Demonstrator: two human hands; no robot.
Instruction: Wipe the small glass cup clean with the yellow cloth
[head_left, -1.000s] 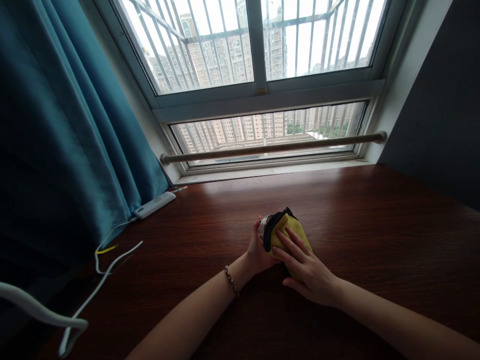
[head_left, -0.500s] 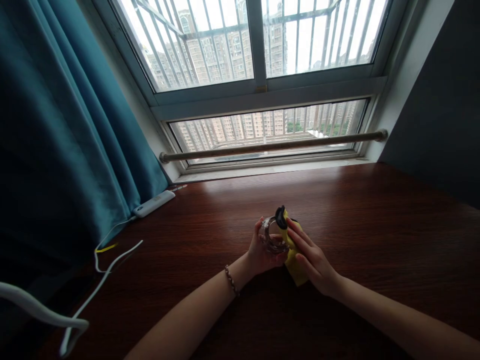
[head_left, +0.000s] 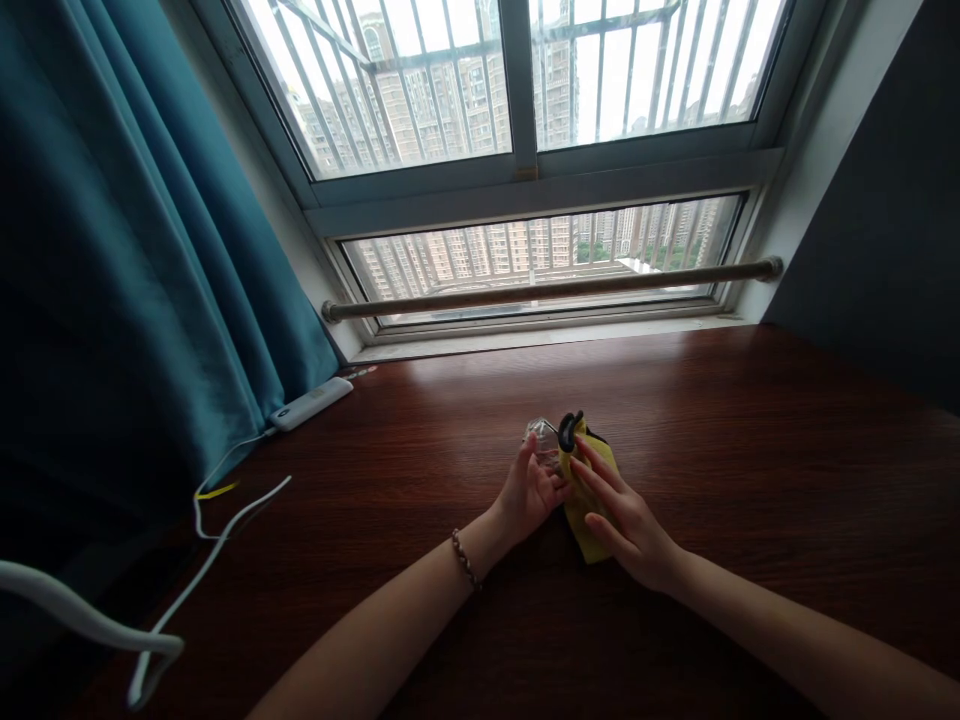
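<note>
My left hand point(head_left: 528, 493) is wrapped round a small clear glass object point(head_left: 541, 441), holding it just above the dark wooden desk point(head_left: 750, 450). My right hand point(head_left: 622, 515) presses a yellow cloth with a black edge point(head_left: 583, 480) against the right side of the glass, its fingers laid along the cloth. A beaded bracelet point(head_left: 463, 558) circles my left wrist. Most of the glass is hidden by my fingers and the cloth.
A white power strip point(head_left: 310, 404) lies at the desk's back left, with white cables point(head_left: 217, 520) trailing toward the near left edge. A teal curtain point(head_left: 135, 260) hangs on the left. A wooden rail point(head_left: 551, 290) runs across the window point(head_left: 525, 150) behind the desk.
The cloth, which covered the glass a second ago, has slid to its right side, baring the glass. My right hand turned along with it. Both hands stay in the same spot.
</note>
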